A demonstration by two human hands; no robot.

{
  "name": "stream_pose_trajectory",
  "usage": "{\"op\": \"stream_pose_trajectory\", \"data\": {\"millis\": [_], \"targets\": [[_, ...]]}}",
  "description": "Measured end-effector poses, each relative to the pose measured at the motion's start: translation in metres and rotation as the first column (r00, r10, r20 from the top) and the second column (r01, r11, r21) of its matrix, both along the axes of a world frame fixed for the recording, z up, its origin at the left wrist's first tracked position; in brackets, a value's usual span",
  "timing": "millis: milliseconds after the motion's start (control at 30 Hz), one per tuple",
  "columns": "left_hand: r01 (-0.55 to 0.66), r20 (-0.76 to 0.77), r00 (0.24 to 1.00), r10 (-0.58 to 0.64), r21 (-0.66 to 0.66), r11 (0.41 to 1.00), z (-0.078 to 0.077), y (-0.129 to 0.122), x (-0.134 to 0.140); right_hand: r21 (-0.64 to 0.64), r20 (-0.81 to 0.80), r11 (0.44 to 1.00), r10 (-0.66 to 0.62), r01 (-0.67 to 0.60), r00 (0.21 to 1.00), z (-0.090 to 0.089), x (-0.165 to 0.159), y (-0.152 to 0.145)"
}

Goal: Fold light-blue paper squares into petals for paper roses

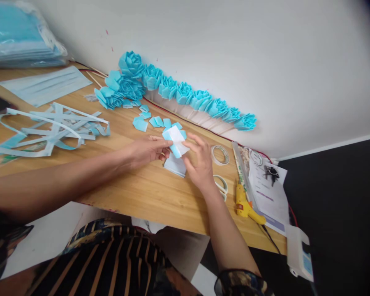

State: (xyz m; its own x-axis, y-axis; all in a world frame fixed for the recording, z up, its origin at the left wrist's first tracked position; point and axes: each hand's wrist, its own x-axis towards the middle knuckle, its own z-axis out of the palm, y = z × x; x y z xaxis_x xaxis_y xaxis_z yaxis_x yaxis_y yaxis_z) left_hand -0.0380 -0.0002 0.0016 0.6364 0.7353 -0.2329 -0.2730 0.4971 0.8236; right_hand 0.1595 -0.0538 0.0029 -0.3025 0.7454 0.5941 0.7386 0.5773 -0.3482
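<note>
Between my two hands is a small piece of blue-and-white mask fabric point(176, 142), its white side partly facing up. My left hand point(148, 151) pinches its left edge between thumb and fingers. On the other side, my right hand point(200, 162) has its thumb and index fingertip at the piece's right edge, the other fingers raised. Under them on the table lies a pale blue folded piece of fabric point(175, 165). Several cut blue petals point(140, 123) are scattered just beyond my hands.
Blue fabric flowers point(185, 93) on sticks line the wall. Cut mask strips point(54, 129), a flat mask sheet point(46, 85) and a plastic-wrapped mask stack point(21, 39) are at left. To the right are a tape roll point(220, 155), scissors point(222, 186), a yellow glue gun point(243, 201) and keys point(271, 174).
</note>
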Motion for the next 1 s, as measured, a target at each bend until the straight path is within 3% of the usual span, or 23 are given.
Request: {"op": "stream_pose_trajectory", "data": {"millis": [200, 433, 700, 1000], "targets": [[0.023, -0.065, 0.998, -0.022, 0.002, 1.000, -0.004, -0.002, 0.002, -0.023, -0.012, 0.997, 0.072, -0.072, 0.997, -0.001, -0.003, 0.000], [0.046, -0.214, 0.977, -0.007, 0.174, 0.984, -0.004, -0.002, 0.001, -0.166, -0.239, 0.986, -0.041, 0.001, 0.970, -0.002, -0.003, -0.001], [0.103, -0.329, 0.944, -0.001, 0.294, 0.950, 0.000, -0.002, 0.001, -0.401, -0.512, 0.915, -0.192, -0.035, 0.837, -0.012, -0.005, 0.000], [0.150, -0.400, 0.916, 0.024, 0.398, 0.905, -0.004, 0.000, 0.000, -0.472, -0.620, 0.876, -0.254, -0.095, 0.743, -0.008, -0.011, 0.000]]}}
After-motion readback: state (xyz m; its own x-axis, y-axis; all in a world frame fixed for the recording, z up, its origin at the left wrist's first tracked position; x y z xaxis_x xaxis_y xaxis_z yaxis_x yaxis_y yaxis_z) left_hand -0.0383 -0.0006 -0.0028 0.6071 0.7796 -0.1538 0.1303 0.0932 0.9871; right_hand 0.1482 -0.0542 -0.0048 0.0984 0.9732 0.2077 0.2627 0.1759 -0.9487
